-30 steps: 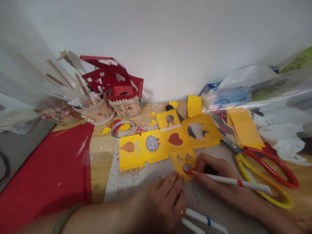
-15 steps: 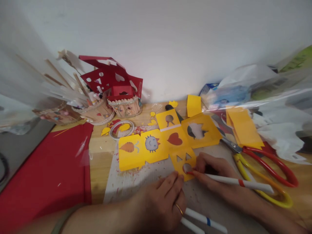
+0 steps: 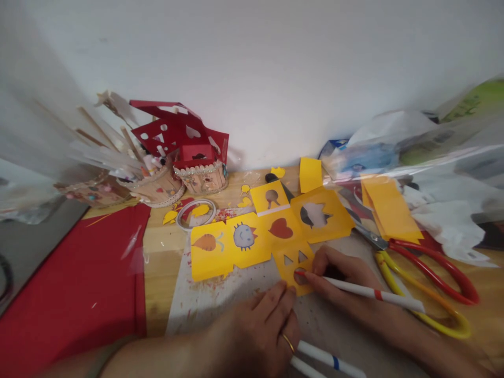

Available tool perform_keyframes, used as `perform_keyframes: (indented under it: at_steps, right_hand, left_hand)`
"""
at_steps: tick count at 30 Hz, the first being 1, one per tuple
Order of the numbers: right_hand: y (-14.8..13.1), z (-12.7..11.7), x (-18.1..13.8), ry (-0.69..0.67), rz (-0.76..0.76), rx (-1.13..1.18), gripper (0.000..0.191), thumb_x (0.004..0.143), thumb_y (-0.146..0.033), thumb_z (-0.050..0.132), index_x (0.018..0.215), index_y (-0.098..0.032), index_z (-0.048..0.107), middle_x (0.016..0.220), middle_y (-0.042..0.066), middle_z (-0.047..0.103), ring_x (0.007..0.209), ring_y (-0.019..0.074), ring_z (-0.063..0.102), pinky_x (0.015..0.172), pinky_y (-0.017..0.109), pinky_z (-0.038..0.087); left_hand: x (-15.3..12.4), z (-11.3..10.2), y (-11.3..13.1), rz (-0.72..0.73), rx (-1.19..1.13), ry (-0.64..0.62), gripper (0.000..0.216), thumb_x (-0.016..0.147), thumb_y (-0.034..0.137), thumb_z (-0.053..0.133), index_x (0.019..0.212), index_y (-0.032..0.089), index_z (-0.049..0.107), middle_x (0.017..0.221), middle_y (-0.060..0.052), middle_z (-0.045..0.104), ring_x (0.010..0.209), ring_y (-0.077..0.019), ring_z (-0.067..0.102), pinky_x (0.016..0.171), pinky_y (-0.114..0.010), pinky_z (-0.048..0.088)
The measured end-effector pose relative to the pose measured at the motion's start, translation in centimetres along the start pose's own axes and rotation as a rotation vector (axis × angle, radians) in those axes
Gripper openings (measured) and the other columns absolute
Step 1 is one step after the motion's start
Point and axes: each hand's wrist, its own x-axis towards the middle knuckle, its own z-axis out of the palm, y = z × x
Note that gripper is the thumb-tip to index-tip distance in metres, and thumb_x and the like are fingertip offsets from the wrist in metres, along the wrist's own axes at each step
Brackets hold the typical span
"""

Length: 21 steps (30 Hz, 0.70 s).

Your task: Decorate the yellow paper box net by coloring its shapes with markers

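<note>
A flat yellow paper box net with cut-out and coloured shapes lies on a grey mat. My right hand is closed round a white marker with a red band. The marker's red tip touches a round cut-out on the net's nearest flap. My left hand rests on the mat with its fingertips pressing that flap's lower edge. A ring shows on one left finger. Two more white markers lie under the left hand.
Red-and-yellow scissors lie right of the net. A red paper sheet covers the left side. Stick-built holders and a red cut-out box stand by the wall. A tape ring, yellow folded paper and plastic bags are nearby.
The marker tip has shifted slightly up along the round cut-out. The view has tilted a little; both hands stay on the flap.
</note>
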Motion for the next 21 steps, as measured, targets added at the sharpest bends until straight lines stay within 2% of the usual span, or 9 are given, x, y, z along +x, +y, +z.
perform_keyframes:
  at_steps: [4, 12, 16, 21]
  right_hand:
    - [0.27, -0.04, -0.02, 0.046, -0.019, 0.015, 0.026, 0.082, -0.033, 0.054, 0.061, -0.021, 0.043, 0.059, -0.003, 0.051, 0.056, 0.0129, 0.048, 0.047, 0.025, 0.035]
    - [0.35, 0.13, 0.10, 0.039, -0.024, -0.007, 0.025, 0.081, -0.031, 0.052, 0.061, -0.022, 0.041, 0.058, -0.003, 0.049, 0.054, 0.0130, 0.046, 0.048, 0.026, 0.035]
    - [0.06, -0.03, 0.06, -0.020, -0.023, 0.000, 0.024, 0.082, -0.030, 0.051, 0.061, -0.021, 0.042, 0.060, -0.002, 0.050, 0.055, 0.0132, 0.047, 0.050, 0.026, 0.037]
    - [-0.26, -0.21, -0.03, 0.017, -0.023, 0.000, 0.024, 0.082, -0.031, 0.051, 0.062, -0.021, 0.042, 0.058, -0.003, 0.051, 0.054, 0.0129, 0.047, 0.049, 0.025, 0.037]
  left_hand:
    - [0.10, 0.07, -0.01, 0.002, 0.005, 0.030, 0.023, 0.085, 0.010, 0.038, 0.085, 0.009, 0.061, 0.096, -0.013, 0.070, 0.093, -0.0238, 0.065, 0.071, -0.028, 0.053]
    - [0.17, 0.15, -0.07, -0.006, 0.032, 0.051, 0.023, 0.084, 0.011, 0.038, 0.083, 0.010, 0.061, 0.094, -0.012, 0.070, 0.090, -0.0216, 0.066, 0.069, -0.027, 0.051]
    - [0.05, 0.33, -0.09, -0.005, 0.041, 0.077, 0.023, 0.084, 0.011, 0.038, 0.083, 0.010, 0.061, 0.093, -0.011, 0.070, 0.089, -0.0211, 0.066, 0.070, -0.026, 0.051]
    - [-0.06, 0.65, -0.21, 0.022, 0.061, 0.089, 0.018, 0.082, 0.011, 0.042, 0.081, 0.011, 0.060, 0.093, -0.011, 0.070, 0.088, -0.0206, 0.066, 0.068, -0.025, 0.051]
